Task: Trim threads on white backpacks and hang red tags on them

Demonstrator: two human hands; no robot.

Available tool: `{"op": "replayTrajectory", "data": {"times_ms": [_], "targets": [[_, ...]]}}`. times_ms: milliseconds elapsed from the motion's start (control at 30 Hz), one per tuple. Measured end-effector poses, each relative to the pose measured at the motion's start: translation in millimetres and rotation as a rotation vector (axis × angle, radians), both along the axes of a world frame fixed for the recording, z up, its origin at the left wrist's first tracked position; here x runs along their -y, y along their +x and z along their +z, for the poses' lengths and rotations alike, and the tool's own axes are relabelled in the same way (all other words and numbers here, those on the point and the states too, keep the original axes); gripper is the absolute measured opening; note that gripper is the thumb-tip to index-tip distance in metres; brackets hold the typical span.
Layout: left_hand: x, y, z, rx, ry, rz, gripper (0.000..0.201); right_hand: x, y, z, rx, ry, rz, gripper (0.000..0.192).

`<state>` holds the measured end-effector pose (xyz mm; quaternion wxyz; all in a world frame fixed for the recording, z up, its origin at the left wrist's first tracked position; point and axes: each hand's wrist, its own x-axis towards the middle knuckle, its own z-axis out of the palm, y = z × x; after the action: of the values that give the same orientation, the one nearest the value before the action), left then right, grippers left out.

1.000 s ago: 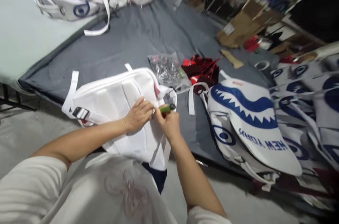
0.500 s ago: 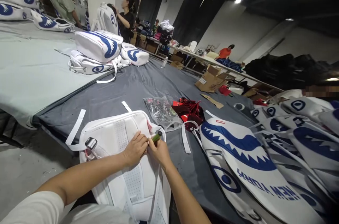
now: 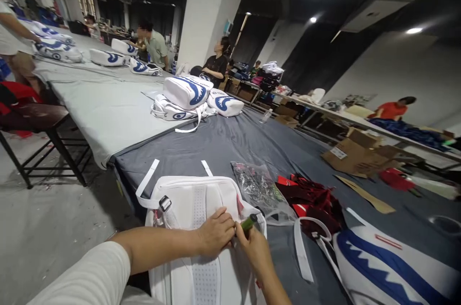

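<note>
A white backpack (image 3: 212, 194) lies in front of me with its padded, dotted back panel up. My left hand (image 3: 218, 232) rests on that panel, fingers bent and closed on the backpack's fabric near its right side. Held in my right hand (image 3: 252, 242) is a short green tool with a black end (image 3: 249, 222); its working tip is hidden by my fingers. The right thumb and fingertips meet the left fingertips at the fabric. A black buckle (image 3: 165, 204) sits on the left strap, and loose white strap ends stick out past the top.
Beyond the backpack are a clear plastic bag (image 3: 257, 187) and dark red strapped items (image 3: 317, 199). Another white-and-blue backpack (image 3: 392, 266) lies to the right. More backpacks (image 3: 187, 91) are stacked farther back. A stool (image 3: 46, 115) stands left, a cardboard box (image 3: 353, 153) right; several people work around.
My view has swung left, so the scene sits farther right and lower. Both hands stay together at the same part of the backpack, the green tool still in the right hand.
</note>
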<state>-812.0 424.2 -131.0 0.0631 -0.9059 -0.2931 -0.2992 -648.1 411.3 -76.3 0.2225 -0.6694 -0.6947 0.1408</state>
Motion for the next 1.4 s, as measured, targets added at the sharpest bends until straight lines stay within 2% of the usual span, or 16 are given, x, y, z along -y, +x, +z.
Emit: {"op": "replayTrajectory", "data": {"times_ms": [200, 333, 467, 567, 667, 800, 967, 1100, 1200, 1333, 1400], "targets": [[-1.4, 3.7, -5.8, 0.019, 0.035, 0.005, 0.034, -1.0, 0.0, 0.2, -0.202, -0.06, -0.06, 0.052], [-2.5, 3.5, -8.2, 0.036, 0.052, -0.009, 0.035, -2.6, 0.9, 7.6, -0.173, -0.041, -0.047, 0.051], [-4.2, 2.7, -10.8, 0.004, 0.047, -0.005, 0.031, -3.7, 1.9, 3.9, -0.099, -0.013, -0.044, 0.043], [-4.5, 2.7, -11.8, 0.009, 0.054, -0.003, 0.031, -1.6, 2.1, 3.4, -0.174, -0.035, -0.052, 0.047], [2.6, -0.4, -5.5, 0.022, 0.024, -0.011, 0.033, 8.3, -3.1, 15.9, -0.288, -0.053, -0.049, 0.053], [15.0, -10.0, 12.3, 0.014, -0.046, -0.006, 0.026, 21.7, -15.0, 29.8, -0.37, 0.035, -0.107, 0.05], [16.3, -16.9, 19.7, -0.042, -0.085, -0.029, 0.029, 36.6, -9.3, 14.3, -0.48, -0.094, -0.2, 0.052], [19.5, -19.3, 19.5, 0.0, -0.043, -0.025, 0.033, 50.3, -3.6, 8.9, -0.675, 0.044, -0.301, 0.049], [18.6, -20.4, 19.3, 0.031, -0.015, -0.032, 0.036, 52.2, -9.7, 9.6, -0.643, 0.098, -0.25, 0.042], [16.6, -20.6, 20.4, 0.029, -0.016, -0.042, 0.037, 50.4, -17.2, 14.1, -0.562, 0.056, -0.139, 0.038], [16.7, -20.7, 21.3, 0.032, -0.01, -0.037, 0.036, 49.6, -16.6, 16.4, -0.584, 0.028, -0.153, 0.041]]}}
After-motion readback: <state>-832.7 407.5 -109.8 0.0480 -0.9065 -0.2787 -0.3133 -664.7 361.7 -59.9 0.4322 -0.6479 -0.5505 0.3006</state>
